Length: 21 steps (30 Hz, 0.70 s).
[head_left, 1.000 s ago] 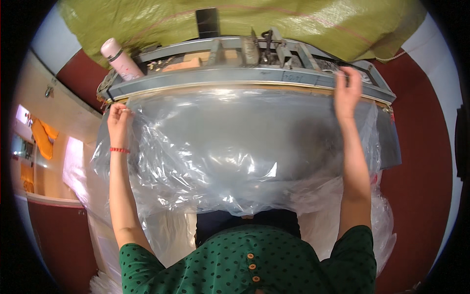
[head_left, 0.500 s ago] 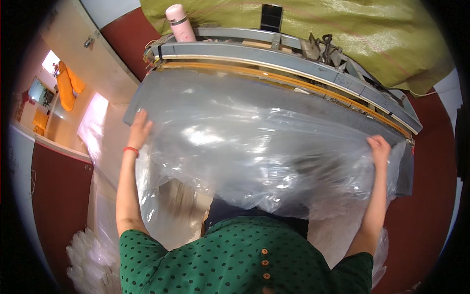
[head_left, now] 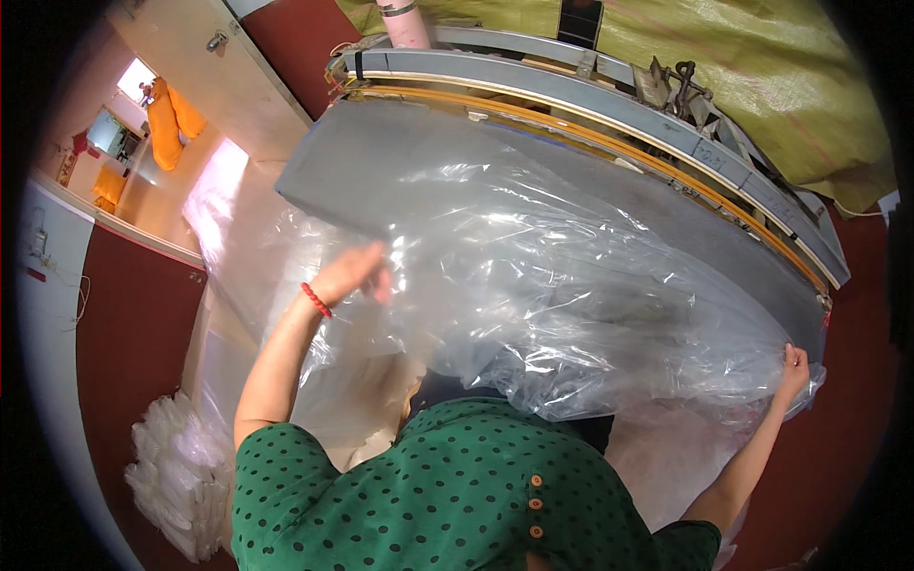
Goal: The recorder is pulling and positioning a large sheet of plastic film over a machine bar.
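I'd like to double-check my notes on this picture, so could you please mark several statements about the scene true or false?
1. The right hand pinches the clear plastic sheet. True.
2. The red bracelet is on the right wrist. False: it is on the left wrist.
3. A pink bottle stands by the left end of the metal frame. True.
4. The cover behind the frame is bright blue. False: it is yellow-green.
5. The left hand looks blurred. True.
6. The shirt is plain white. False: it is green with dark dots.
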Each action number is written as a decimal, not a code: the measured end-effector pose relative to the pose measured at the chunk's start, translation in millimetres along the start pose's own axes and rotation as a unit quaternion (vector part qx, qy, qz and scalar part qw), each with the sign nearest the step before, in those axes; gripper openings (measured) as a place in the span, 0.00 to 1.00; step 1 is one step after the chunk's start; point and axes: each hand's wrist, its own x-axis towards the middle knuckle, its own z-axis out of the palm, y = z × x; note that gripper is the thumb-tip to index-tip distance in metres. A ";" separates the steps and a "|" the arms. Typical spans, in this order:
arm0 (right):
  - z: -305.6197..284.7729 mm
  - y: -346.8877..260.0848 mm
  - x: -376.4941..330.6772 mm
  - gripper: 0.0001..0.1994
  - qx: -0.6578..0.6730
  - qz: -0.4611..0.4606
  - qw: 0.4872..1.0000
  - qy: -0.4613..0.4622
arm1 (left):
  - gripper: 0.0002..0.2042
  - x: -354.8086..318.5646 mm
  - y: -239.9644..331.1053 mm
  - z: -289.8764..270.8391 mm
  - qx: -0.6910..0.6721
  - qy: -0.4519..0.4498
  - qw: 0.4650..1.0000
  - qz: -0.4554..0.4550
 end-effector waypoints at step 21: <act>2.6 3.5 -1.2 0.12 0.009 0.007 1.000 0.018 | 0.21 117.0 26.9 -29.6 0.287 0.461 0.821 0.177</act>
